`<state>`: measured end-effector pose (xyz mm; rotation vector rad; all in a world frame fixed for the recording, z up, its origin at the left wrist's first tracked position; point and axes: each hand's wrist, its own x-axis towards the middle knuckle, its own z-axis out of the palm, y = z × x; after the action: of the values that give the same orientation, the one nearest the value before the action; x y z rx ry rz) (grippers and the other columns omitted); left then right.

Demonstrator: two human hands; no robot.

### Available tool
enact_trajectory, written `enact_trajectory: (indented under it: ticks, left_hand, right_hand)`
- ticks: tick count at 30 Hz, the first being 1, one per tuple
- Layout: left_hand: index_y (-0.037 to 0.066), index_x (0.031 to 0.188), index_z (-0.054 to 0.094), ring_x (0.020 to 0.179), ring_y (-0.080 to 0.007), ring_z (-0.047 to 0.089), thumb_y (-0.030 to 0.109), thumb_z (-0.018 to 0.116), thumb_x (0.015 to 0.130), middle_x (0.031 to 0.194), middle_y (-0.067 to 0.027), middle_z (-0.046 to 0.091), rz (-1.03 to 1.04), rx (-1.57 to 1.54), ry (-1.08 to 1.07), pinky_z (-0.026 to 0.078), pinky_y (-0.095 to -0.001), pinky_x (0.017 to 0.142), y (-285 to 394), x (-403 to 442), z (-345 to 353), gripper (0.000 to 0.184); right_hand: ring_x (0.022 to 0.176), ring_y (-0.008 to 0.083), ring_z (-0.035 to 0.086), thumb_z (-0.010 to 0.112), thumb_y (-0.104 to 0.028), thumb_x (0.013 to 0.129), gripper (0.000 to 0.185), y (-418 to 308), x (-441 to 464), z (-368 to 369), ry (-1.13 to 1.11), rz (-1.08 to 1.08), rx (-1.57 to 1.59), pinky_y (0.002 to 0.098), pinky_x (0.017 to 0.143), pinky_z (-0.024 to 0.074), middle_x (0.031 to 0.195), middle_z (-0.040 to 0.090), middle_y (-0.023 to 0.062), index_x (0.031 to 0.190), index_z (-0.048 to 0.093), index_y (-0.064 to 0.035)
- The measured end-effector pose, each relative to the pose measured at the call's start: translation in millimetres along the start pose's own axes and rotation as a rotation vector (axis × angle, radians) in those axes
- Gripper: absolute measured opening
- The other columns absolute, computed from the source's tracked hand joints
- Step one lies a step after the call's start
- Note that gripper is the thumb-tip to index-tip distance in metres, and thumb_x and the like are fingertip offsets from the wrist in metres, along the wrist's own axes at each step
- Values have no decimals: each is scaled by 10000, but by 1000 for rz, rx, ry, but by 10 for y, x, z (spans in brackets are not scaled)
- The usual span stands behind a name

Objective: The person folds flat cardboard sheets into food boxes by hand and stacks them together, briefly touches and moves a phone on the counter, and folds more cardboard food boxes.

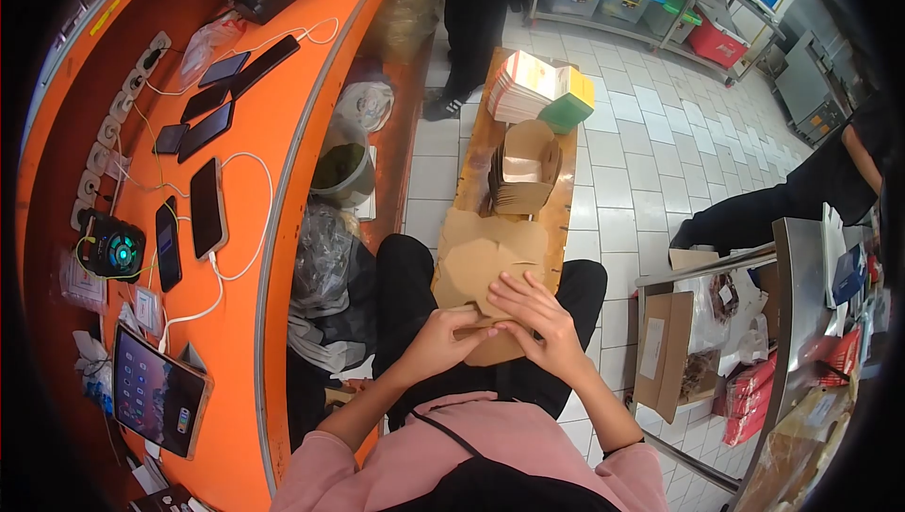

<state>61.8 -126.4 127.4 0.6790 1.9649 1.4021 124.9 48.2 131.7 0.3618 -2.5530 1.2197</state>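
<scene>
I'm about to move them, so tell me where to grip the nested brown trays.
Probably the outer left and right sides of the nested trays, from the wearer's end: both sides look free, while the printed stack crowds the far end.

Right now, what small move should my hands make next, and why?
Perhaps press the fold of the brown cardboard sheet firmer: your left hand pinches its near edge, your right hand lies across it, and that edge looks only partly folded.
</scene>
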Motion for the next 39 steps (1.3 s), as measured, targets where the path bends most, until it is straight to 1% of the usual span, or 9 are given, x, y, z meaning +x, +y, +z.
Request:
enact_trajectory:
  ticks: [5, 7, 8, 10, 12, 14, 23, 27, 39]
  left_hand:
    - [-25, 1070, 568, 910, -187, 597, 188, 605, 821, 1010, -123, 613, -143, -101, -148, 454, -274, 789, -286, 24, -29, 330]
    - [-20, 1238, 434, 1079, -202, 520, 335, 512, 874, 1220, -129, 500, -201, -1094, -233, 421, -312, 899, -484, 72, -99, 515]
    - [-20, 1238, 434, 1079, -202, 520, 335, 512, 874, 1220, -129, 500, -200, -1094, -232, 421, -312, 899, -391, 63, -157, 515]
    - [-11, 1308, 318, 1170, -208, 443, 447, 401, 899, 1314, -136, 398, -179, -1642, -423, 386, -344, 955, -128, 25, -277, 620]
    - [4, 1295, 342, 1122, -210, 486, 475, 377, 902, 1265, -121, 449, -229, -1592, -406, 403, -336, 934, -244, 21, -252, 615]
    - [-20, 1273, 376, 1085, -233, 515, 560, 311, 881, 1250, -140, 473, -387, -1172, -121, 410, -337, 908, -279, 35, -182, 703]
    - [5, 1189, 457, 976, -129, 529, 238, 622, 828, 1101, -81, 547, -198, -591, -188, 446, -265, 811, 160, 28, -310, 460]
    - [-16, 1122, 504, 914, -128, 553, 242, 614, 833, 1019, -81, 588, -130, -486, 25, 457, -269, 777, 254, -42, -280, 404]
    - [-30, 1023, 563, 821, -124, 584, 261, 594, 847, 920, -84, 627, -98, -265, 234, 463, -264, 727, 373, -127, -205, 341]
  right_hand:
    - [1052, 249, 555, 577, 42, 715, 262, -1, -38, -29, 79, -18, 129, 444, 973, 352, 1005, 640, 66, 946, 662, -48]
    - [1029, 244, 565, 576, 51, 703, 261, 18, -66, -124, 88, -29, 172, 439, 963, 361, 1003, 642, 61, 925, 669, -50]
    - [1006, 238, 574, 575, 60, 691, 260, 21, -76, -175, 102, -38, 214, 435, 954, 370, 1001, 644, 56, 904, 677, -51]
    - [978, 231, 586, 568, 76, 677, 272, -21, -75, -240, 62, -60, 209, 433, 946, 378, 968, 649, 48, 883, 684, -59]
    - [967, 221, 588, 583, 57, 677, 264, -27, -70, -241, -36, -183, 342, 429, 941, 382, 915, 649, 45, 886, 685, -67]
    - [958, 211, 587, 604, 28, 677, 238, -28, -28, -223, -70, -206, 392, 427, 936, 387, 887, 641, 44, 876, 686, -74]
    - [894, 245, 550, 736, -108, 614, 131, -5, 101, -234, -50, -147, 487, 462, 918, 377, 742, 536, 26, 727, 684, -65]
    - [1166, 281, 362, 788, -96, 565, 188, -15, 97, -160, 48, 67, 680, 461, 989, 278, 1125, 393, 98, 666, 640, -38]
    - [1216, 341, 374, 690, -63, 710, 191, -185, 182, -138, 114, 210, 448, 428, 997, 292, 1237, 387, 157, 701, 505, -18]
